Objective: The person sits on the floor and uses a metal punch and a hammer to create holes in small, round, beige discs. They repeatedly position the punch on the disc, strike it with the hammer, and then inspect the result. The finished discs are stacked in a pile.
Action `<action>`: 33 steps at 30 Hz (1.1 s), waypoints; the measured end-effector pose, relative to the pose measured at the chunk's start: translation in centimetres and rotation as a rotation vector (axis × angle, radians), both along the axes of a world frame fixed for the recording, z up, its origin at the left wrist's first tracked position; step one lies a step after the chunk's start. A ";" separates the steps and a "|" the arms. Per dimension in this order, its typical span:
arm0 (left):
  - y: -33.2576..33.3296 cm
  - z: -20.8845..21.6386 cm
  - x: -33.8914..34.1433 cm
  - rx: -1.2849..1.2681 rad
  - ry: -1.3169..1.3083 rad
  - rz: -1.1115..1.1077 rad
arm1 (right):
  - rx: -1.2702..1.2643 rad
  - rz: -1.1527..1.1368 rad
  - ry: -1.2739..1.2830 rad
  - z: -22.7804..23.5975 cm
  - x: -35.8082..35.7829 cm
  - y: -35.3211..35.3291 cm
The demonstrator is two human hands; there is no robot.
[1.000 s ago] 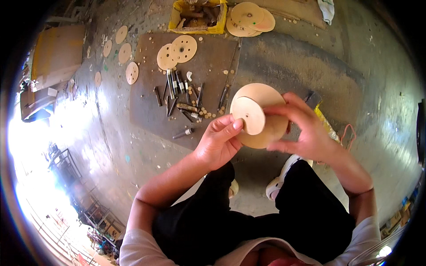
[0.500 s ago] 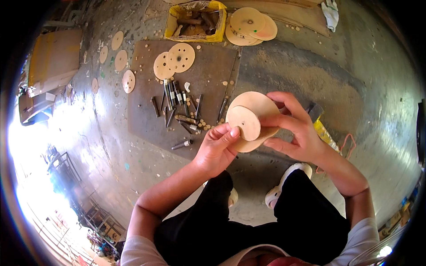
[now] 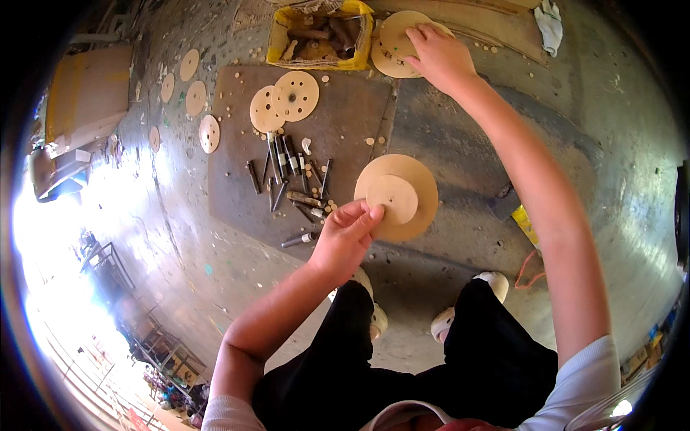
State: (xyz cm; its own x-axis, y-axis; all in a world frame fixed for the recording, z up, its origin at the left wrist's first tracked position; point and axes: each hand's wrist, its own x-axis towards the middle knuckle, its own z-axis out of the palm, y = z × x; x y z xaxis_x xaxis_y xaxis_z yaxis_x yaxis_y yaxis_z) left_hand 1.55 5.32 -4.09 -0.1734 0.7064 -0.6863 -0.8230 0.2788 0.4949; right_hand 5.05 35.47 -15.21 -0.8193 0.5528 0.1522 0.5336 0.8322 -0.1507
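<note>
My left hand (image 3: 347,241) is closed in a pinch on a small round tan disc (image 3: 394,194) and a larger tan disc (image 3: 424,212) behind it. The small one lies near the middle of the large one and shows a dark dot at its centre. Reaching far forward, my right hand (image 3: 440,54) touches a pile of large tan discs (image 3: 392,63), just right of the yellow box. Its thumb is apart from the fingers, which rest over the top of the pile.
A yellow box (image 3: 273,47) holds dark metal pieces. Two overlapping discs with holes (image 3: 296,108) lie on the dark board (image 3: 233,172), near several metal punches (image 3: 280,161) and small round cut-outs. More discs (image 3: 195,98) are on the floor to the left. A white glove (image 3: 549,29) lies far right.
My right hand has left the held discs and moved forward to the pile beside the yellow box. My left hand keeps the two discs, which now lie flatter together.
</note>
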 end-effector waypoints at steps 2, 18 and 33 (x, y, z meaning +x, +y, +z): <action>-0.2 0.2 0.0 -0.003 0.000 0.010 | 0.011 0.031 -0.173 -1.1 -0.6 0.5; -2.1 0.0 -2.0 -0.119 -0.013 0.012 | -0.039 -0.311 0.562 1.6 5.3 4.5; -0.9 0.0 -0.8 -0.099 -0.013 -0.007 | -0.817 -0.279 0.442 0.4 6.6 2.3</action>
